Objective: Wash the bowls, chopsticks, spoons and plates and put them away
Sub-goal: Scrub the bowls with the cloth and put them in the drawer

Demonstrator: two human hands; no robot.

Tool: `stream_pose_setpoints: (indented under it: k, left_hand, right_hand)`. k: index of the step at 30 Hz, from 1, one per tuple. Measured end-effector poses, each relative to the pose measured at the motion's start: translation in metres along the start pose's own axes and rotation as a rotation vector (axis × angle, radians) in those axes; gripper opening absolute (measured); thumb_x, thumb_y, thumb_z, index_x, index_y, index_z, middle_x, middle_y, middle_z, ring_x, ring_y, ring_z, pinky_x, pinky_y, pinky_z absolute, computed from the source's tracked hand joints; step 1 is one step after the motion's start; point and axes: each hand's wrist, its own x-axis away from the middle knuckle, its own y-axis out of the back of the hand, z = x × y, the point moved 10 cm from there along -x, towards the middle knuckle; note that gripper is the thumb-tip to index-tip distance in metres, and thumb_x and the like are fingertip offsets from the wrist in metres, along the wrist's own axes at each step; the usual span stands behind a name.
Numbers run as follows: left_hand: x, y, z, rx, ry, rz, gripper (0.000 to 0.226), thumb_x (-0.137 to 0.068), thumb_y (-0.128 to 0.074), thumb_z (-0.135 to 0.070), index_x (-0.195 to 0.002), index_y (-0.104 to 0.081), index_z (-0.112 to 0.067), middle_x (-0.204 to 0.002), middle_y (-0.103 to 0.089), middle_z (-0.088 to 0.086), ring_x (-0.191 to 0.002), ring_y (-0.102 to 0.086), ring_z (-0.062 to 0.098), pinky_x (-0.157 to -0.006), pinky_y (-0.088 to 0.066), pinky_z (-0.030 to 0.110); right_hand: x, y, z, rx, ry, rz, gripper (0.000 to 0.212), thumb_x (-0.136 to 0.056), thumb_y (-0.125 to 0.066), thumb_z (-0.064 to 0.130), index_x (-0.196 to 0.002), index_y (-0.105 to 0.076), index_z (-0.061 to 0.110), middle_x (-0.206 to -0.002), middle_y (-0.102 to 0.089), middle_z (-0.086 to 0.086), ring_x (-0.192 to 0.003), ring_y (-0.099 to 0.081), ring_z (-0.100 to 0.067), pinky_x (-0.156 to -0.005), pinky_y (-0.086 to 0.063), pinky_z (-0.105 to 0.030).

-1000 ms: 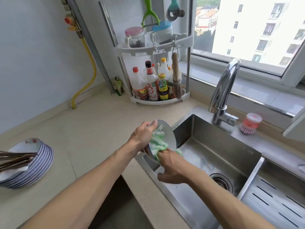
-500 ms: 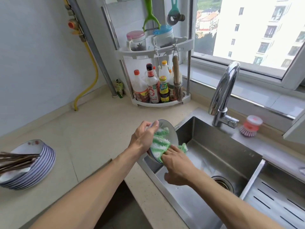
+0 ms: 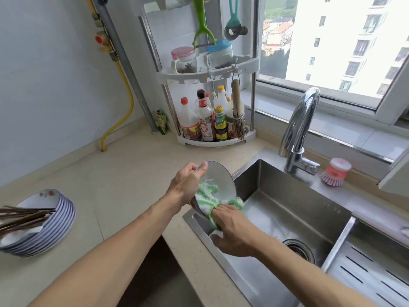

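**Plate up on edge over the sink, cloth hard against it**

The left hand [image 3: 188, 185] grips the round white plate with the blue rim [image 3: 219, 176] by its top edge, thumb hooked over the rim, and the plate stands tilted on edge above the near-left corner of the stainless steel sink [image 3: 276, 209]. Just right of and below that hand, the right hand [image 3: 232, 229] clutches the green-and-white striped dishcloth [image 3: 209, 199], fingers curled around the bunched fabric, pressing it against the plate's lower face. Part of the cloth spills out past the plate's edge, toward the basin.

Well to the left of both hands, on the beige stone countertop [image 3: 115, 185], sits the stack of blue-rimmed white plates [image 3: 57, 224], with a bundle of dark brown chopsticks [image 3: 22, 218] lying across the top one. Beyond the right hand, the curved chrome tap [image 3: 298, 129] rises at the back of the sink, with the pink dish brush [image 3: 335, 172] just beside it.
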Motion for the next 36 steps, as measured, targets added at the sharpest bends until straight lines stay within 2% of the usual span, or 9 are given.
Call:
stream_pose_setpoints:
  k: [3, 6, 9, 16, 19, 22, 27, 32, 36]
  left_hand:
    - [0.004, -0.011, 0.015, 0.011, 0.169, 0.267, 0.057, -0.09, -0.043, -0.072, -0.11, -0.063, -0.022, -0.1, -0.074, 0.013, -0.084, -0.074, 0.032, -0.064, -0.058, 0.038]
    - [0.012, -0.008, 0.022, 0.018, 0.33, 0.377, 0.077, -0.077, -0.051, -0.079, -0.117, -0.068, -0.015, -0.106, -0.075, 0.016, -0.093, -0.074, 0.033, -0.073, -0.059, 0.038]
    - [0.016, 0.006, 0.017, 0.258, 0.28, 0.246, 0.056, -0.083, -0.063, -0.059, -0.114, -0.066, -0.012, -0.099, -0.07, 0.015, -0.083, -0.069, 0.026, -0.066, -0.055, 0.031]
    - [0.031, 0.004, 0.008, 0.734, 0.063, -0.17, 0.033, -0.085, -0.064, -0.028, -0.108, -0.059, -0.007, -0.101, -0.066, 0.015, -0.092, -0.066, 0.031, -0.079, -0.053, 0.041]
    - [0.03, 0.027, -0.002, 0.556, -0.013, -0.198, 0.024, -0.074, -0.061, -0.038, -0.088, -0.066, -0.019, -0.089, -0.069, 0.007, -0.089, -0.068, 0.031, -0.076, -0.053, 0.044]
    - [0.038, 0.035, -0.006, 0.335, -0.037, -0.263, 0.021, -0.068, -0.056, -0.047, -0.077, -0.061, -0.028, -0.082, -0.067, -0.001, -0.087, -0.065, 0.026, -0.078, -0.052, 0.043]
    - [0.046, 0.038, -0.011, 0.254, -0.036, -0.376, 0.031, -0.076, -0.055, -0.051, -0.086, -0.059, -0.022, -0.083, -0.065, -0.003, -0.081, -0.058, 0.016, -0.07, -0.043, 0.033]
    - [0.045, 0.03, -0.003, 0.201, -0.032, -0.275, 0.033, -0.075, -0.052, -0.053, -0.084, -0.057, -0.021, -0.083, -0.065, -0.001, -0.081, -0.061, 0.021, -0.069, -0.043, 0.034]
    - [0.049, 0.031, 0.003, 0.262, 0.018, -0.401, 0.024, -0.09, -0.061, -0.041, -0.079, -0.055, -0.02, -0.077, -0.06, -0.002, -0.078, -0.055, 0.019, -0.066, -0.036, 0.033]
  right_hand:
    - [0.008, -0.002, -0.013, 0.336, 0.203, -0.009, 0.019, -0.092, -0.052, 0.018, -0.107, -0.063, 0.02, -0.118, -0.065, 0.003, -0.113, -0.057, -0.02, -0.106, -0.038, -0.035]
    - [0.005, 0.009, -0.005, 0.417, 0.271, -0.083, 0.015, -0.088, -0.056, 0.01, -0.094, -0.064, 0.02, -0.1, -0.067, 0.004, -0.097, -0.06, -0.022, -0.094, -0.043, -0.034]
    - [0.002, 0.039, 0.006, 0.331, 0.205, -0.285, 0.021, -0.069, -0.07, 0.005, -0.072, -0.057, 0.021, -0.073, -0.059, 0.005, -0.07, -0.052, -0.022, -0.066, -0.042, -0.033]
    - [-0.019, 0.058, 0.03, -0.006, 0.001, -0.461, 0.025, -0.065, -0.084, 0.017, -0.062, -0.059, 0.013, -0.062, -0.06, 0.001, -0.06, -0.056, -0.021, -0.052, -0.044, -0.027]
    - [-0.012, 0.037, 0.019, 0.047, 0.086, -0.279, 0.005, -0.08, -0.061, 0.018, -0.08, -0.062, 0.013, -0.082, -0.066, -0.003, -0.08, -0.062, -0.026, -0.076, -0.056, -0.038]
    - [-0.016, 0.018, -0.004, 0.276, 0.018, -0.035, 0.033, -0.079, -0.044, 0.003, -0.104, -0.059, 0.016, -0.109, -0.062, 0.0, -0.116, -0.053, -0.022, -0.123, -0.017, -0.043]
    - [-0.021, 0.017, 0.022, -0.136, -0.095, -0.028, 0.027, -0.077, -0.04, -0.004, -0.074, -0.028, 0.02, -0.074, -0.033, 0.008, -0.085, -0.038, -0.026, -0.114, -0.023, -0.034]
    - [-0.006, 0.014, -0.004, 0.298, -0.076, 0.018, 0.037, -0.075, -0.045, -0.004, -0.104, -0.054, 0.017, -0.107, -0.057, 0.0, -0.119, -0.05, -0.023, -0.123, 0.007, -0.046]
    - [-0.009, 0.003, 0.015, -0.323, -0.177, -0.017, 0.025, -0.071, -0.039, -0.006, -0.093, -0.045, 0.005, -0.087, -0.045, -0.004, -0.088, -0.046, -0.027, -0.124, 0.003, -0.045]
